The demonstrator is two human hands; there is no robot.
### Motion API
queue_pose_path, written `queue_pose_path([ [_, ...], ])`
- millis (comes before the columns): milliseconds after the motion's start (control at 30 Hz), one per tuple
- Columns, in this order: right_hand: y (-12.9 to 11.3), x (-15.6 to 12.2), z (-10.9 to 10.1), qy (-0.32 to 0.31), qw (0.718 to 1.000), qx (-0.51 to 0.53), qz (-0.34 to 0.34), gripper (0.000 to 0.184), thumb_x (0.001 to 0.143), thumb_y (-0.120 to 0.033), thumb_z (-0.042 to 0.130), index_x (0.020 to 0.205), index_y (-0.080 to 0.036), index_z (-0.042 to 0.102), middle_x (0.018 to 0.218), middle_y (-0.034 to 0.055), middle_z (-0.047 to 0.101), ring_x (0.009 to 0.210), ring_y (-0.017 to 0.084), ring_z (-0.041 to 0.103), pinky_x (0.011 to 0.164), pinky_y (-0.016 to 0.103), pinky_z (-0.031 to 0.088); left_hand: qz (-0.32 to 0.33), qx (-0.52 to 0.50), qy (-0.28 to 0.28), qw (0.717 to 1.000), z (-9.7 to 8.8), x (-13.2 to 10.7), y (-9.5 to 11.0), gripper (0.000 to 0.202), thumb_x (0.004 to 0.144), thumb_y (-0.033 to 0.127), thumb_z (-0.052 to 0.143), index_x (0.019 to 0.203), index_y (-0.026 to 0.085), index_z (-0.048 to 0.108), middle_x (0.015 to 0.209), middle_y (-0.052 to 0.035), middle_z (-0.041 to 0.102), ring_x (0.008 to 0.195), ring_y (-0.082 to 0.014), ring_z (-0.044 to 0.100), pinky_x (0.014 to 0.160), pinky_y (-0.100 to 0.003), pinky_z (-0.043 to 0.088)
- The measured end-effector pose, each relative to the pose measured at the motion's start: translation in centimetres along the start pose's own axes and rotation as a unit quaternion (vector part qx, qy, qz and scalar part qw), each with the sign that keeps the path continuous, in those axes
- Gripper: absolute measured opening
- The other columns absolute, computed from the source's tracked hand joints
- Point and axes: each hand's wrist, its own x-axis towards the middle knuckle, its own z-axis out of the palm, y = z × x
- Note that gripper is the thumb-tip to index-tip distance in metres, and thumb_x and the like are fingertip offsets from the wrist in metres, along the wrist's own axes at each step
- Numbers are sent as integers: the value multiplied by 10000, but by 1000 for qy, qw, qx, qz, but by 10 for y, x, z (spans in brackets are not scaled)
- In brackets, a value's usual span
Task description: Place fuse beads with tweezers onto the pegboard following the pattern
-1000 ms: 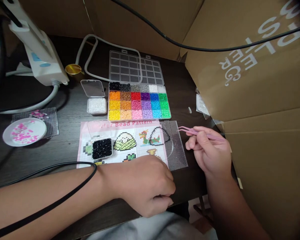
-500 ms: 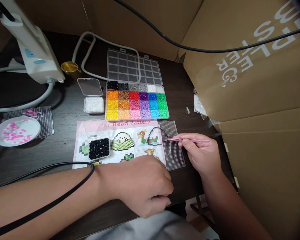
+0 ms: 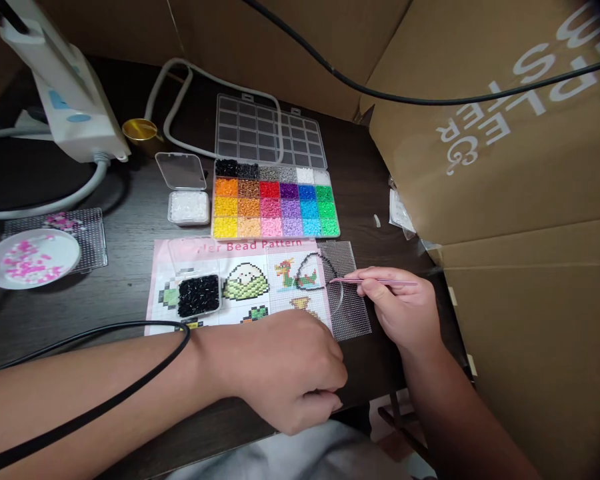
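My right hand [image 3: 403, 307] pinches pink tweezers [image 3: 380, 281], their tips at the right side of a rounded black bead outline [image 3: 300, 277]. That outline stands on a clear pegboard [image 3: 355, 310], which overlaps a printed bead pattern sheet [image 3: 153, 287]. My left hand [image 3: 295, 370] is curled into a fist at the front of the desk, its palm side hidden and no object showing in it. A small clear box of black beads [image 3: 199, 295] sits on the sheet, left of the pegboard.
Behind the sheet lies a sectioned bead case [image 3: 290, 208] with its lid open. To its left are a box of white beads [image 3: 189, 208] and a white dish [image 3: 70, 257] with pink beads. Cardboard walls [image 3: 520, 220] enclose the right and back. A black cable [image 3: 145, 383] crosses my left forearm.
Almost nothing differs. The tweezers' tips have shifted very slightly at the outline's right side, and the view has moved a little. My left fist has stayed in place.
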Motion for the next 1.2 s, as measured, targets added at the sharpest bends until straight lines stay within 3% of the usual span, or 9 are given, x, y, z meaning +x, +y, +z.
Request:
queue_pose_path([
  [400, 2, -1, 1, 23, 1000, 2, 4, 158, 846, -146, 741, 885, -278, 819, 892, 0, 819, 779, 136, 782, 716, 191, 631, -11, 10, 12, 1000, 4, -3, 0, 229, 805, 240, 650, 595, 213, 564, 629, 8, 646, 583, -156, 582, 569, -311, 465],
  [867, 4, -2, 1, 33, 999, 10, 11, 63, 853, -227, 758, 877, -240, 815, 885, 42, 818, 741, 171, 770, 640, 255, 621, -9, 1, 20, 1000, 4, -2, -1, 227, 799, 235, 651, 588, 216, 569, 614, 0, 643, 569, -163, 580, 567, -312, 469],
  [1033, 5, -2, 0, 30, 999, 25, -14, 88, 850, -187, 752, 843, -250, 813, 861, 24, 813, 784, 169, 770, 719, 264, 622, -9, 3, 15, 1000, 4, -2, -1, 231, 802, 237, 651, 587, 215, 569, 619, 2, 643, 574, -162, 582, 563, -316, 467],
  [1200, 4, -2, 0, 32, 999, 19, -16, 62, 836, -200, 759, 835, -236, 809, 850, 35, 808, 758, 180, 762, 685, 278, 618, -10, 9, 14, 1000, 4, -2, -1, 229, 805, 246, 654, 593, 213, 570, 628, 8, 645, 580, -160, 585, 566, -319, 472],
])
